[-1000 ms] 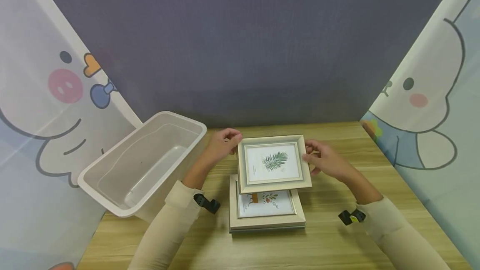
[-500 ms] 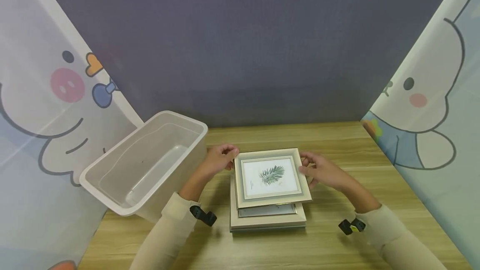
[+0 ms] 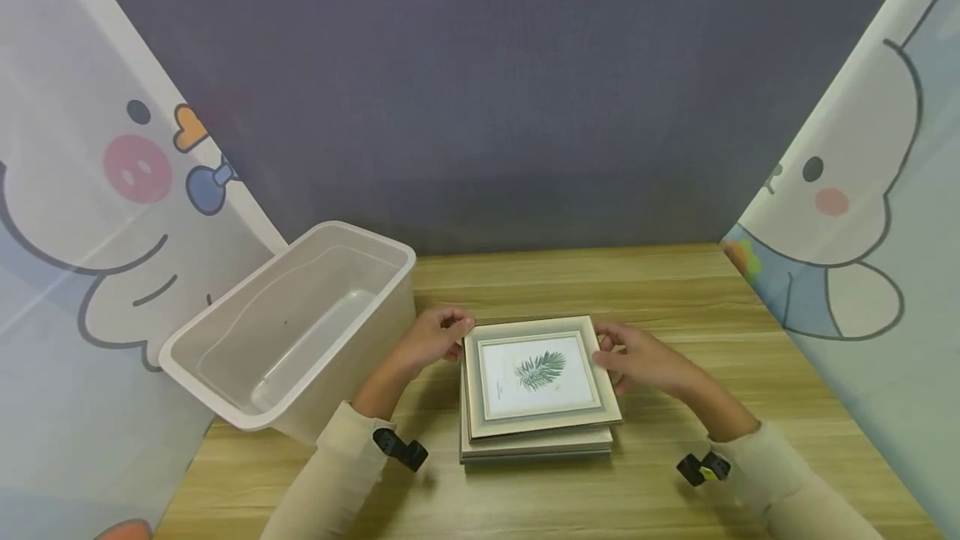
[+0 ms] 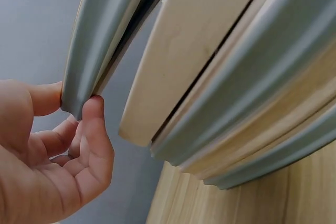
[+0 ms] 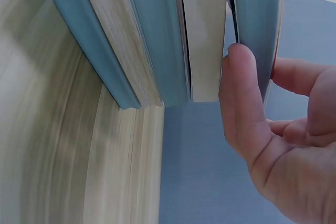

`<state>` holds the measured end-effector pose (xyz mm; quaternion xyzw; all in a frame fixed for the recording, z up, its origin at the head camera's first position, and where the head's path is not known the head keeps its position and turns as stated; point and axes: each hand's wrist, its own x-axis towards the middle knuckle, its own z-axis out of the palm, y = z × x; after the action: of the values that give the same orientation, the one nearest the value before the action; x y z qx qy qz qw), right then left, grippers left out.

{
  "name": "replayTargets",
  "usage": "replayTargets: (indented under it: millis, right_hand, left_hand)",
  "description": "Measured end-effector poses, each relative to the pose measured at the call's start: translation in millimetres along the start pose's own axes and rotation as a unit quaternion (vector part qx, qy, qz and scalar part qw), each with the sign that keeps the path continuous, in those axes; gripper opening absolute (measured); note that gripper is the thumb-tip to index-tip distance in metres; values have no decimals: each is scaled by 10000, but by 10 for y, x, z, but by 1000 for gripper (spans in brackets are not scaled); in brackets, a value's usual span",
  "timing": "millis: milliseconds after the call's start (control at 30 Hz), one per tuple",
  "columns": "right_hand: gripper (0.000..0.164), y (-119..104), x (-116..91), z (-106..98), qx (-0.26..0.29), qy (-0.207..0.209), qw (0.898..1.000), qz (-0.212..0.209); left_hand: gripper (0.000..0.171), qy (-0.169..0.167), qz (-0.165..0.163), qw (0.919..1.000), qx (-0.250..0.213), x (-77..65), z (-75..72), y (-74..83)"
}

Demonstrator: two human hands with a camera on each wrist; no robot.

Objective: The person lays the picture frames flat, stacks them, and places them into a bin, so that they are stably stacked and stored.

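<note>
A picture frame with a green leaf print (image 3: 540, 373) lies tilted over a stack of picture frames (image 3: 536, 447). My left hand (image 3: 432, 340) pinches its far left corner between thumb and fingers. At the right edge, my right hand (image 3: 645, 361) grips it with the thumb on top and fingers beneath. In the left wrist view a gap separates the held frame (image 4: 97, 40) from the stack (image 4: 231, 82). The right wrist view also has a narrow gap between the held frame (image 5: 256, 24) and the stacked frames (image 5: 157, 40). The stack's top picture is hidden.
A deep off-white plastic bin (image 3: 300, 332) stands at the left, close to my left forearm. The wood-grain table (image 3: 675, 490) meets a dark back wall (image 3: 510, 107). Side walls with cartoon animals (image 3: 840, 207) stand left and right.
Both hands have brought the leaf-print frame down and towards me, over the stack. It now covers the orange and floral picture that showed beneath it.
</note>
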<state>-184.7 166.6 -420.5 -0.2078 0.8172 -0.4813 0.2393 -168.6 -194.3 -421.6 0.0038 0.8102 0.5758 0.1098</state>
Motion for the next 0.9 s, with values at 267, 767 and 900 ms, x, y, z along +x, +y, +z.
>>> replayTargets:
  millis: [267, 767, 900]
  right_hand:
    - [66, -3, -23, 67, -7, -163, 9999, -11]
    - [63, -7, -58, 142, 194, -350, 9991, -118]
    - [64, -8, -70, 160, 198, -347, 9992, -67]
  left_hand:
    - [26, -133, -150, 9998, -37, -75, -4, -67]
    - [29, -159, -343, 9993, 66, -108, -11, -142]
    - [31, -196, -297, 9992, 166, -110, -11, -149]
